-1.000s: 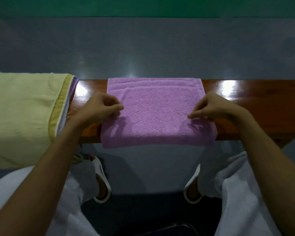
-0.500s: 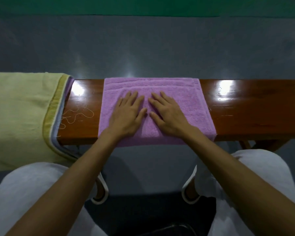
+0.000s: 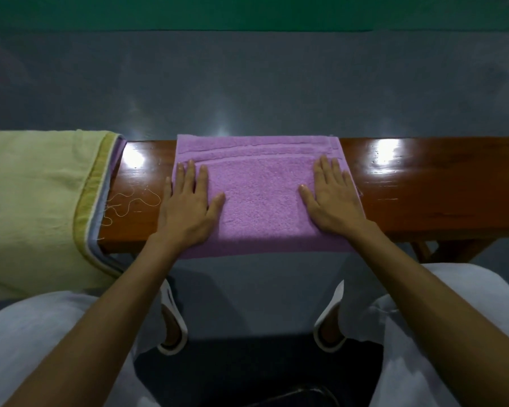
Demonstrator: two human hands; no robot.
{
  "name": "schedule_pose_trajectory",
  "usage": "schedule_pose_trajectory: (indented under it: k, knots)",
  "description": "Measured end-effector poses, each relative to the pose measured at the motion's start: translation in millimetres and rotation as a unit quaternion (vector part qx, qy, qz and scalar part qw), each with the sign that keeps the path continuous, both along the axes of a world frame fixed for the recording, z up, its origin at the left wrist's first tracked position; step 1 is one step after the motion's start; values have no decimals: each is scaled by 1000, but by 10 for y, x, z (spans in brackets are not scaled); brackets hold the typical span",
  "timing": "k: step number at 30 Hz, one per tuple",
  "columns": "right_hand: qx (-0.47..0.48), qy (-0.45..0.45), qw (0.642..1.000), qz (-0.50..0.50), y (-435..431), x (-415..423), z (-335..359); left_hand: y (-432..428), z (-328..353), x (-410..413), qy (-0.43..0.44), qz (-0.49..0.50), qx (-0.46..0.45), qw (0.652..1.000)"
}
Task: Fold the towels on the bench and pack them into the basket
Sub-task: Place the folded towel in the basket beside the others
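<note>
Nearest the camera, the person's knees in white trousers (image 3: pixel 41 348) frame the view, with a white slipper (image 3: pixel 174 327) on the left foot and another (image 3: pixel 329 327) on the right, both on the floor just short of the bench. Both bare forearms reach forward from there to the folded purple towel (image 3: pixel 262 195), which lies flat across the middle of the glossy wooden bench (image 3: pixel 423 195), its near edge hanging a little over the bench's front. The left hand (image 3: pixel 188 207) lies palm down on the towel's left side, fingers straight and slightly spread, the little finger reaching past the towel's left edge toward the wood. The right hand (image 3: pixel 332 201) lies flat in the same way just inside the towel's right edge, fingers extended and thumb pointing inward. Neither hand holds anything, and a bare stretch of towel separates them. To the left, a loose thread (image 3: pixel 130 201) curls on the wood between the towel and a pale yellow towel (image 3: pixel 33 201) draped over the bench's left end, with grey-blue and lilac edges showing beneath it. Beyond the bench lies grey floor (image 3: pixel 247 83), then a green band (image 3: pixel 247 13).
</note>
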State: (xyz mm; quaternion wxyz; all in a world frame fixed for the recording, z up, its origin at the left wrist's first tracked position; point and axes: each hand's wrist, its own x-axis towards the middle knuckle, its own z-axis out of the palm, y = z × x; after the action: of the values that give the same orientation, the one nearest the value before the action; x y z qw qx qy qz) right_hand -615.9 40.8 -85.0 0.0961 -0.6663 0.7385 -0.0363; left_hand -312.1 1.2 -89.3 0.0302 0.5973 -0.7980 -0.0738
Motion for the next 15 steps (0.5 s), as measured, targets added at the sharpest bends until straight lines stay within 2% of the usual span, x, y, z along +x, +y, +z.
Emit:
schedule_pose_trajectory:
  k: [3,5,9,12,15]
  knots:
    - [1,-6,1000,-1,46,10,23,77,36,23,14,0,6,1000]
    - [-11,-25,1000,-3,56,29,64,78,86,35,65,5,-10,998]
    - [-104,-104,989,-34,-5,-54,200,57,206,53,170,71,-94,978]
    - [-179,-125,971,-97,-54,-196,283,49,239,103,177,166,-118,963]
    - [-193,-132,959,-163,-69,-306,318,47,269,141,151,231,-111,955]
